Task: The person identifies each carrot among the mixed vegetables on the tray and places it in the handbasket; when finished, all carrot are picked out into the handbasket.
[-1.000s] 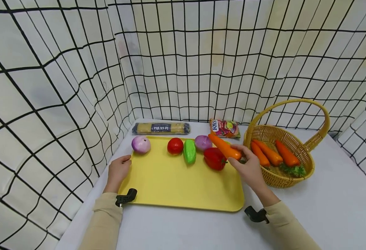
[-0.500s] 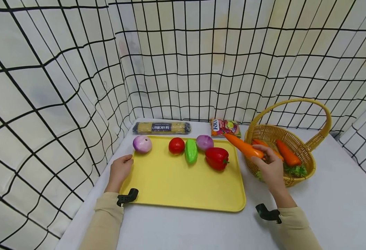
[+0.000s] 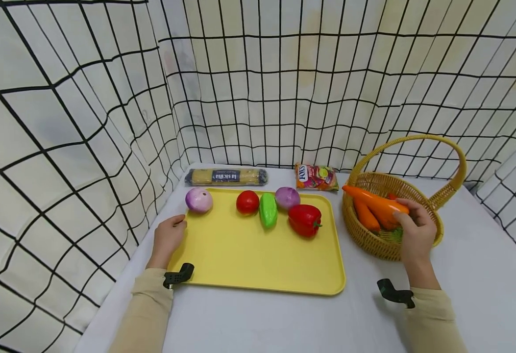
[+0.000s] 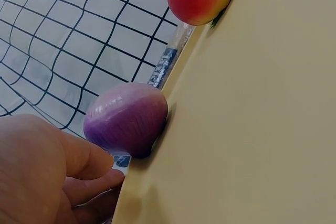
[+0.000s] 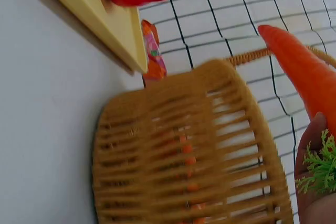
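Observation:
My right hand [image 3: 418,230] grips an orange carrot [image 3: 374,200] near its leafy end, over the wicker basket [image 3: 374,247]. In the right wrist view the carrot [image 5: 296,69] points up past the basket's side, green leaves [image 5: 320,169] by my palm. Other carrots [image 3: 365,215] lie in the basket, partly hidden by the hand. My left hand [image 3: 168,240] rests with loosely bent fingers at the left edge of the yellow tray [image 3: 258,264]. Just beyond its fingertips in the left wrist view is a purple-white onion [image 4: 126,119]; nothing shows between those fingers.
Along the tray's back stand a tomato [image 3: 247,202], a green cucumber-like vegetable [image 3: 268,211], a second onion [image 3: 287,197] and a red bell pepper [image 3: 305,220]. Behind lie a pasta pack [image 3: 227,176] and a candy bag [image 3: 316,177]. The basket's handle [image 3: 416,138] arches up; black netting [image 3: 258,88] surrounds the table.
My right hand has carried the carrot rightward from above the bell pepper to over the basket. My left hand stays at the tray's left edge.

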